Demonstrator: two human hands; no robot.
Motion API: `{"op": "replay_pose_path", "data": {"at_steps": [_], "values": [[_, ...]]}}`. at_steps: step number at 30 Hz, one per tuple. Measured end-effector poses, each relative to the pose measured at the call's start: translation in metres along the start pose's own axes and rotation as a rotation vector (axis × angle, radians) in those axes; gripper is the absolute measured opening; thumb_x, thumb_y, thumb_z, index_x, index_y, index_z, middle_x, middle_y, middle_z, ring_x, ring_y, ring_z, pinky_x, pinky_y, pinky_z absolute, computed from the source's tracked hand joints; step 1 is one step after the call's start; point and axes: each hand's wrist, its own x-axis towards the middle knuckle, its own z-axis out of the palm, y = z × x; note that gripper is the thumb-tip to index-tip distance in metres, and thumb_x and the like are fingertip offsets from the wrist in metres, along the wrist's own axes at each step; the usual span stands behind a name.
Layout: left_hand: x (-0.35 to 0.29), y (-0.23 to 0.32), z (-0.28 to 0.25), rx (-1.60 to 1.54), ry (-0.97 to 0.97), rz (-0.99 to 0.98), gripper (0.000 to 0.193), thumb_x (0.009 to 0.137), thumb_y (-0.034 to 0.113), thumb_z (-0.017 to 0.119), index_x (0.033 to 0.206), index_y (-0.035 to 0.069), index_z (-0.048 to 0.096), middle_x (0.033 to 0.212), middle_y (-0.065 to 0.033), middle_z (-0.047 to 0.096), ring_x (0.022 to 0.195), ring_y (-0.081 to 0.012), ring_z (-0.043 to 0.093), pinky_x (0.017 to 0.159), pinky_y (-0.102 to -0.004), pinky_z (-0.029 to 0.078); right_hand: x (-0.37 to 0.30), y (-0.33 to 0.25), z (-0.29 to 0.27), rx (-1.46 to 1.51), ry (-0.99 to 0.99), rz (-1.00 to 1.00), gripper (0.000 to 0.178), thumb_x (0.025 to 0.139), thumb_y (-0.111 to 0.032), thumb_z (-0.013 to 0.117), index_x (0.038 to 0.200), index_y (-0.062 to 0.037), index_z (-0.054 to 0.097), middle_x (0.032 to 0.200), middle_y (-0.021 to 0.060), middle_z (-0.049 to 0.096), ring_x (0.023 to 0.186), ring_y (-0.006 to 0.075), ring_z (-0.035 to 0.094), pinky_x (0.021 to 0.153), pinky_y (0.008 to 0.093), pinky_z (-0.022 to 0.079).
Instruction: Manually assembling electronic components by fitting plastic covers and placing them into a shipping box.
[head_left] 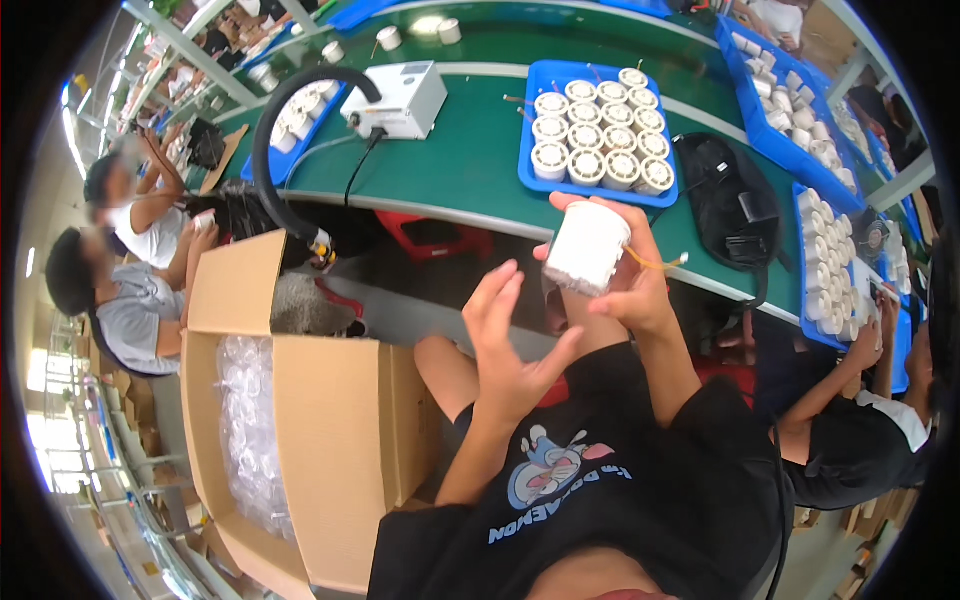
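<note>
Above my lap, my right hand (645,285) is wrapped round a white cylindrical housing (588,245). The housing is tilted, and its lower edge looks clear or shiny. Thin yellowish and reddish wires (650,262) stick out from its right side and end in a small pale connector. To the left of the housing, apart from it, my left hand (510,350) is open with fingers spread and nothing in it. Just beyond my hands, on the green bench, a blue tray (528,165) holds rows of similar round white units (587,165) with slotted tops.
At my left stands an open cardboard box (330,440) with clear plastic pieces (255,430). A white box-shaped device (402,100) with a black flexible hose (262,150) stands on the bench (470,130). Right of the tray lies a black bag (725,200). Co-workers sit on both sides.
</note>
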Motion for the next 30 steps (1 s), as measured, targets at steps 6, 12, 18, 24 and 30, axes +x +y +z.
{"op": "replay_pose_path", "data": {"at_steps": [6,12,18,24,30], "values": [[-0.143,-0.131,0.069,-0.049,-0.158,-0.553,0.02,0.094,0.013,0.053,0.109,-0.001,0.056,0.104,-0.016,0.06,0.099,-0.0302,0.059,0.091,-0.0385,0.045,0.111,0.012,-0.07,-0.174,0.245,0.073,0.067,0.083,-0.028,0.074,0.134,-0.001,0.04,0.126,0.0191,0.056,0.106,0.0259,0.062,0.088,0.0406,0.054],[-0.397,-0.285,0.177,0.011,-1.172,-0.707,0.032,0.092,0.031,0.053,0.102,0.004,0.067,0.103,-0.0231,0.067,0.098,-0.0375,0.064,0.084,-0.0445,0.048,0.264,0.041,-0.214,-1.035,0.575,0.256,0.068,0.075,-0.039,0.08,0.124,-0.0038,0.049,0.108,0.0123,0.06,0.093,0.0236,0.063,0.079,0.0345,0.054],[-0.374,-0.274,0.161,-0.186,-1.356,-0.794,0.041,0.089,0.042,0.054,0.097,0.005,0.07,0.094,-0.0205,0.069,0.089,-0.0364,0.067,0.081,-0.0446,0.05,0.319,0.033,-0.356,-2.166,0.609,0.418,0.081,0.07,-0.042,0.081,0.134,-0.0145,0.041,0.131,0.0303,0.035,0.111,0.0478,0.051,0.086,0.0486,0.052],[-0.333,-0.267,0.165,0.207,-1.361,-0.634,0.049,0.087,0.047,0.055,0.094,0.001,0.071,0.092,-0.0242,0.068,0.089,-0.0396,0.066,0.083,-0.0522,0.05,0.348,0.052,-0.421,-2.213,0.524,0.592,0.08,0.079,-0.045,0.072,0.141,-0.0112,0.034,0.143,0.0361,0.025,0.121,0.0539,0.045,0.095,0.0523,0.047],[-0.314,-0.313,0.17,0.18,-1.211,-0.696,0.047,0.091,0.042,0.052,0.082,0.0,0.07,0.083,-0.0245,0.067,0.08,-0.0411,0.066,0.078,-0.0503,0.05,0.342,-0.001,-0.331,-2.471,0.136,0.886,0.06,0.082,-0.055,0.06,0.121,-0.0085,0.063,0.116,0.0131,0.067,0.107,0.0307,0.064,0.089,0.0426,0.052]]}}
